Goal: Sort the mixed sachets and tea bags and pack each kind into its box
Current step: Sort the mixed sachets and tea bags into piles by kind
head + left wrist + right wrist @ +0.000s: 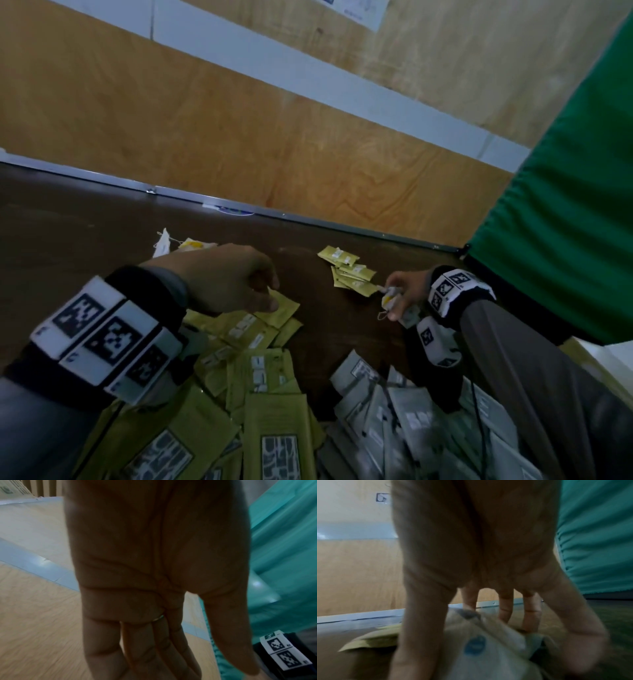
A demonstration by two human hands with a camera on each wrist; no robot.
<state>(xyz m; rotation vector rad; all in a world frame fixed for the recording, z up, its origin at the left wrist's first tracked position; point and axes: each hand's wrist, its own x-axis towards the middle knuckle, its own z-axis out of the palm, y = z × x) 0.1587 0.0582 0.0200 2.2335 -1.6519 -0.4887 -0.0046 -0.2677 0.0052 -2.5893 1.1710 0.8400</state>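
My left hand [270, 293] hovers over a heap of yellow-green sachets [253, 342] at the near left of the dark table; in the left wrist view the left hand [154, 649] has straight fingers and holds nothing. My right hand [394, 298] grips a small bunch of tea bags [388, 302] with strings, just right of a small stack of yellow-green sachets [349, 272]. In the right wrist view the fingers [530, 615] close round a white packet with a blue mark [488, 650]. Grey-white sachets [394, 404] lie heaped at the near right.
Loose tea bags [164, 241] lie at the far left of the table, near its metal back edge [205, 202]. A wooden wall panel [239, 137] rises behind. A green cloth [565, 205] hangs at the right. Bare tabletop [325, 325] separates the heaps.
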